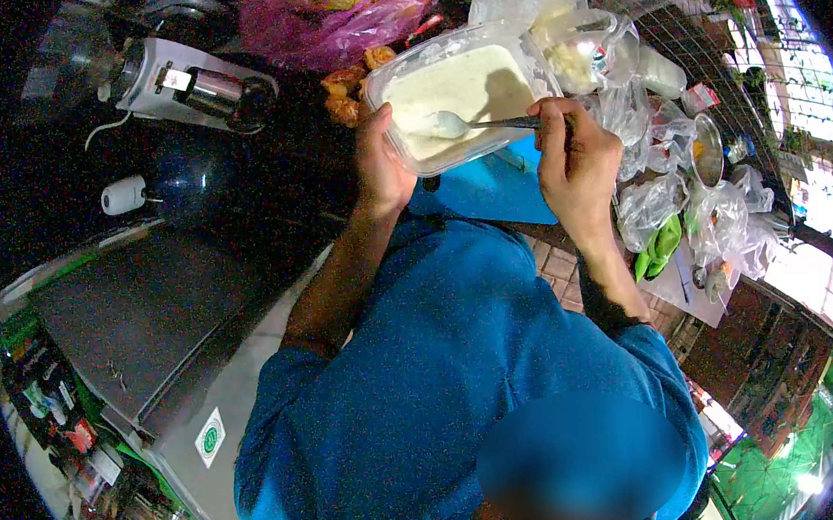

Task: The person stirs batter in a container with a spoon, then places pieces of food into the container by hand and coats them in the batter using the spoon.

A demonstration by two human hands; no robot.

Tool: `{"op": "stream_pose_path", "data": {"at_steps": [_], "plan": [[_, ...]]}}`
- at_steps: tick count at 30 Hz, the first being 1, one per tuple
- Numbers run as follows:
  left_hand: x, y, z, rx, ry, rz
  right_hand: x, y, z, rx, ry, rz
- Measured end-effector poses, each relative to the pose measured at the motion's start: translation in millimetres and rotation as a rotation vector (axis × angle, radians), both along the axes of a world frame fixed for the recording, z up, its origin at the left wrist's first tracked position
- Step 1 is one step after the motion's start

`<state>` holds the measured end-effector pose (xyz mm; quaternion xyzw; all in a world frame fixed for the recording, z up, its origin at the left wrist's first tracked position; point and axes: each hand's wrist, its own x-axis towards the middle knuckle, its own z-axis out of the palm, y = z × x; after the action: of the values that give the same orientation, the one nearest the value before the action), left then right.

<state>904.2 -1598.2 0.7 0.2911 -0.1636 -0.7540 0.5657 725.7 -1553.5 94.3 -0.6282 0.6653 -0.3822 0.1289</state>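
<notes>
My left hand [382, 162] is closed on the near left corner of a clear plastic container [421, 162], thumb over its rim. A creamy, off-white mixture [468, 87] fills part of it. In my right hand [577, 150] is the handle of a metal spoon [499, 123], pinched between thumb and fingers. The spoon's bowl rests at the mixture's surface near the left side, and looks coated with it. Just left of the container lie several browned, fried-looking pieces [344, 95]. A blue surface [488, 189] shows beneath the container.
A pink plastic bag [326, 22] lies behind the container. Clear plastic bags [657, 209], a metal bowl [706, 150] and a green item [659, 248] crowd the right side. A white and silver appliance [201, 87] stands at the far left, above a grey cabinet [143, 315].
</notes>
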Motion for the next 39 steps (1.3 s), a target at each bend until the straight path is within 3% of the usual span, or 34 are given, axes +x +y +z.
{"op": "stream_pose_path", "data": {"at_steps": [2, 5, 7, 9, 11, 12, 17, 19, 26, 30, 35, 39], "plan": [[0.4, 0.8, 1.3, -0.006, 0.002, -0.001, -1.1, -0.4, 2.9, 0.044, 0.098, -0.007], [0.7, 1.5, -12.0, -0.007, 0.023, -0.003, -8.5, -3.7, 7.1, -0.149, 0.225, 0.185], [0.5, 1.5, -13.9, 0.001, 0.04, -0.004, -14.4, -9.8, 9.7, -0.422, 0.211, 0.353], [0.0, 2.5, -11.9, -0.008, 0.023, 0.02, -15.2, -6.2, 8.8, -0.362, 0.233, 0.286], [0.7, 1.0, -15.4, -0.013, 0.031, 0.011, -7.4, -7.0, 9.6, 0.086, -0.166, -0.027], [1.2, -0.1, -16.5, -0.018, 0.038, 0.002, -8.8, -8.0, 9.9, 0.084, -0.165, -0.025], [4.8, -2.7, -6.0, -0.028, -0.017, 0.023, -19.6, -12.8, 20.4, 0.047, 0.18, 0.293], [5.0, -3.8, -3.0, -0.042, -0.037, 0.025, -19.2, -12.6, 27.0, 0.115, 0.538, 0.492], [10.6, -10.8, -5.3, -0.046, 0.037, -0.016, -31.6, -16.2, 40.1, 0.174, 0.935, 0.54], [11.0, -9.6, -11.6, -0.009, 0.042, -0.025, -21.3, -25.8, 42.1, 0.151, 1.023, 0.502], [15.6, -13.2, -14.1, -0.035, 0.017, -0.02, -23.4, -30.1, 48.0, 0.279, 0.986, 0.765], [16.1, -12.2, 6.1, -0.103, -0.028, 0.043, -22.7, -35.1, 52.9, 0.305, 1.058, 0.64]]}}
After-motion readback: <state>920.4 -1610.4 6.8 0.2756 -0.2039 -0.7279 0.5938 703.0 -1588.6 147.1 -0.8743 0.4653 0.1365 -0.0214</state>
